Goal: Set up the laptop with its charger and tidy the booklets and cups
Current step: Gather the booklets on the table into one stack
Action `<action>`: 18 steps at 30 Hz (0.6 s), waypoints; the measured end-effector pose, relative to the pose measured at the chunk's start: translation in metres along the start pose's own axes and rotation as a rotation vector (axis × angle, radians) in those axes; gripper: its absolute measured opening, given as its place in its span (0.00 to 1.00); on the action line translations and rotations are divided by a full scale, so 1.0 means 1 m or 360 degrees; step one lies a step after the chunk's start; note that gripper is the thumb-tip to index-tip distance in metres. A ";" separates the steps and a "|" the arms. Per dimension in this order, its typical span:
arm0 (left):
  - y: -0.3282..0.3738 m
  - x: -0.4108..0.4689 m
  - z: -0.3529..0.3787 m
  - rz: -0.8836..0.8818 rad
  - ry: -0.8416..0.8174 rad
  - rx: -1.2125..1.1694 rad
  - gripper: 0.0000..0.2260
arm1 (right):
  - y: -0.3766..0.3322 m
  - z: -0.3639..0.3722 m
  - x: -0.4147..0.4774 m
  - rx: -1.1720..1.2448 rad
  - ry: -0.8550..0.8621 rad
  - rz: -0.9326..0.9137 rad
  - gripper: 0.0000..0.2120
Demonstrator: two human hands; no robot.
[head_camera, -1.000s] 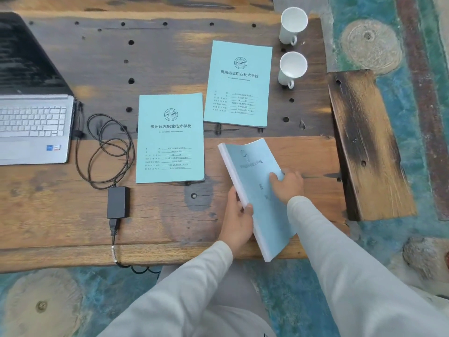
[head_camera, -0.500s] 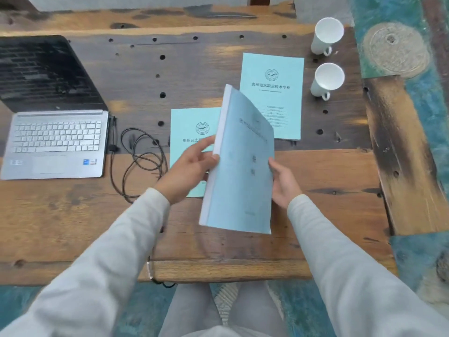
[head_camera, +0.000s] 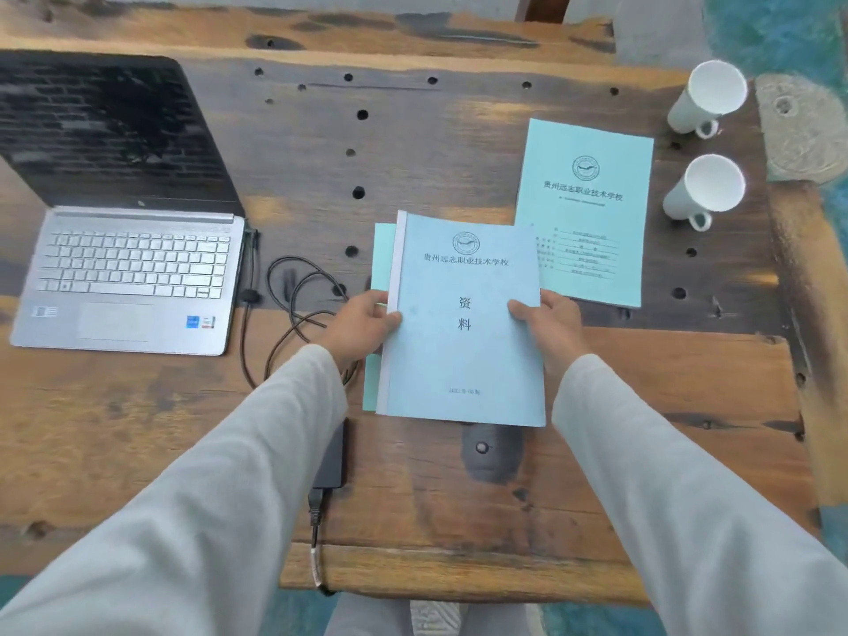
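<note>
The left hand (head_camera: 362,321) and the right hand (head_camera: 548,321) pinched the long side edges of the thick pale-blue bound booklet (head_camera: 463,323); its long axis ran away from the person, directly over the thin turquoise paper booklet (head_camera: 383,250), offset slightly rightward.

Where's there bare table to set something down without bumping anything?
The table is bare between the laptop and the far booklet, in front of the laptop, and right of the held booklet at the near edge. It is crowded by the charger cable and beside the cups.
</note>
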State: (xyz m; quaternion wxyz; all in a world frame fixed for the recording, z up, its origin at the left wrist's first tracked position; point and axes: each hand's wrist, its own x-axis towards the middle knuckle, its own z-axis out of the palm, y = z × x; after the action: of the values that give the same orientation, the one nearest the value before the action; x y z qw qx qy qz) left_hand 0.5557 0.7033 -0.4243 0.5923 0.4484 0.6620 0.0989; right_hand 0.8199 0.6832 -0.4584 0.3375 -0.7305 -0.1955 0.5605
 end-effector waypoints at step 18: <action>-0.024 0.014 0.003 0.0083 0.0622 0.0480 0.05 | 0.003 0.033 0.004 -0.1015 0.0313 -0.0427 0.15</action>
State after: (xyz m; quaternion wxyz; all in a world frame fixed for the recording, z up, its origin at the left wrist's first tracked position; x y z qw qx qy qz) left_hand 0.5485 0.6985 -0.4507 0.3765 0.5211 0.7595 0.0991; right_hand 0.7894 0.6933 -0.4677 0.1803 -0.8174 -0.4214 0.3491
